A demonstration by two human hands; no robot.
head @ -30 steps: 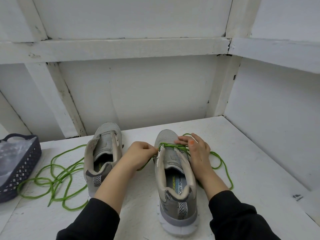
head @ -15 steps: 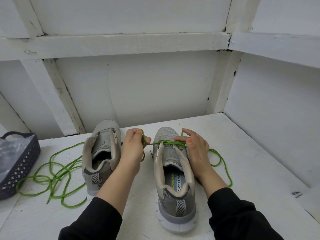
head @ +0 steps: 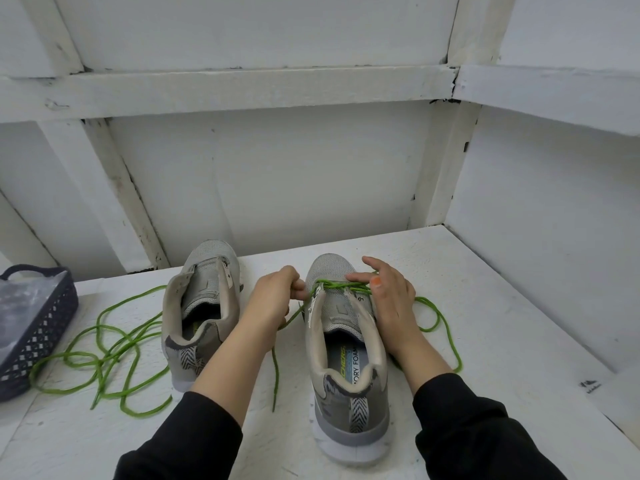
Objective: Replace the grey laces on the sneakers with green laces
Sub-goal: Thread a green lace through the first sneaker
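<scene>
Two grey sneakers stand heel-toward-me on a white table. The right sneaker (head: 346,358) has a green lace (head: 332,284) crossing its lowest eyelets near the toe. My left hand (head: 273,296) pinches the lace's left end beside the shoe, and that end trails down the table toward me. My right hand (head: 388,292) rests on the shoe's right side, fingers on the lace over the eyelets; the other end loops on the table to the right. The left sneaker (head: 204,306) has no lace. A second green lace (head: 104,355) lies tangled to its left.
A dark blue perforated basket (head: 41,334) holding a clear plastic bag sits at the table's left edge. White walls with beams close in behind and to the right. The table's right edge drops off near a dark mark (head: 590,384).
My left hand drew the lace out to the left, then came back to the shoe's left eyelets, with the loose end now trailing toward me. My right hand stayed on the shoe.
</scene>
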